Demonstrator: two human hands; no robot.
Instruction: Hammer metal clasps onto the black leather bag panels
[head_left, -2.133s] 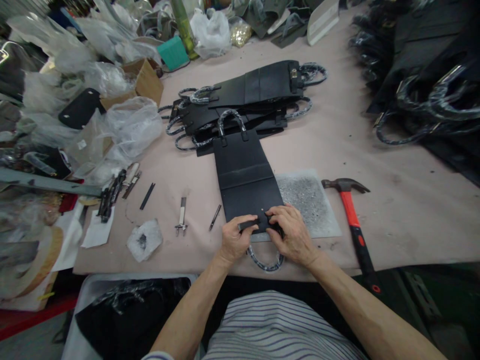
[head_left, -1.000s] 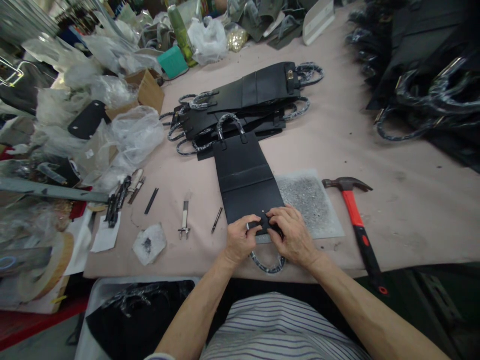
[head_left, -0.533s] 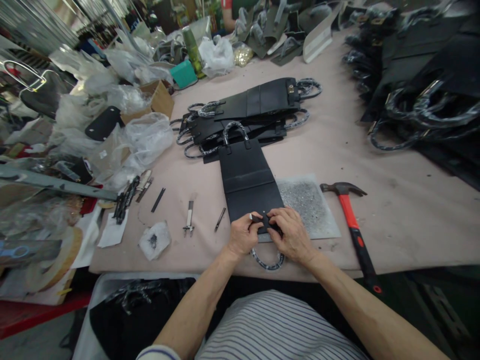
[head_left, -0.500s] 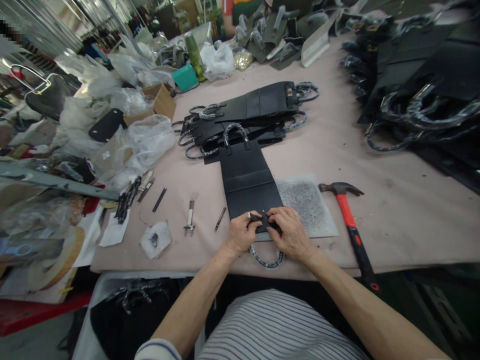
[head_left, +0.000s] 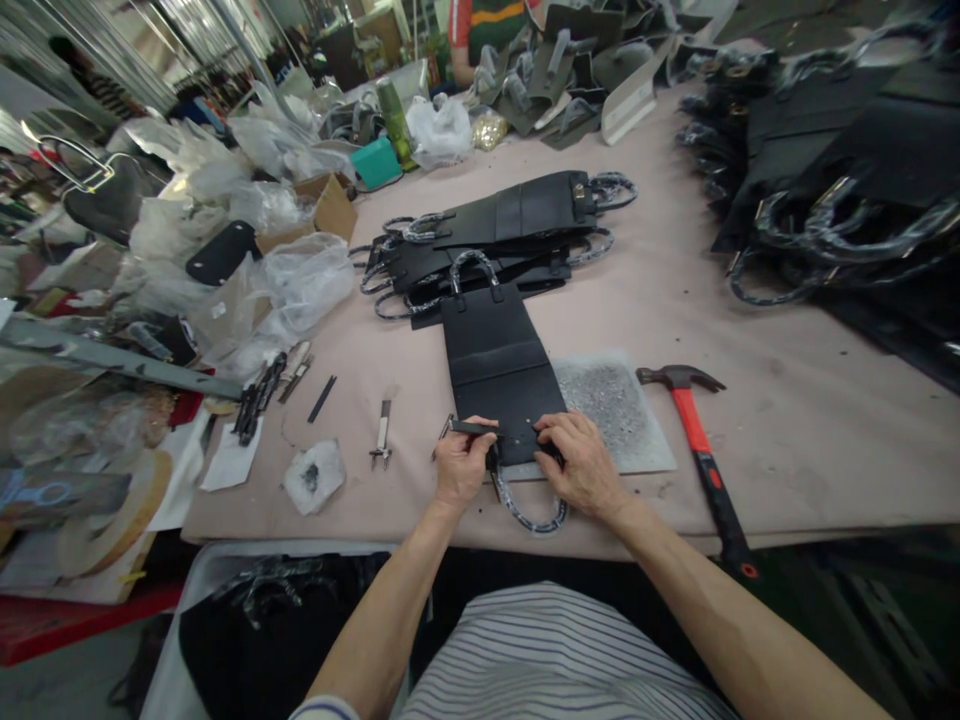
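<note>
A black bag panel point(head_left: 501, 345) lies flat before me, a plastic-wrapped handle at each end. Small holes or studs show near its lower end. At the panel's lower left edge, my left hand point(head_left: 460, 470) is closed, pinching a thin dark bar-shaped tool point(head_left: 472, 428) that points sideways. My right hand point(head_left: 579, 462) rests on the lower right edge, fingers curled and pressed onto the panel; whether anything small is under them is hidden. The near handle point(head_left: 534, 525) loops out between my wrists. Under the panel's right side lies a worn, pitted pale board point(head_left: 619, 415).
A claw hammer point(head_left: 697, 450) with a red and black grip lies at right. Left are a divider-like tool point(head_left: 382, 435) and a dark strip point(head_left: 322, 399). Bag panels point(head_left: 510, 212) are stacked behind, more point(head_left: 840, 170) at far right. Plastic bags point(head_left: 307, 280) crowd the left.
My left hand has moved left, away from the panel's middle, with the dark tool now lying nearly level. Small marks on the panel are uncovered. My right hand stays almost in place.
</note>
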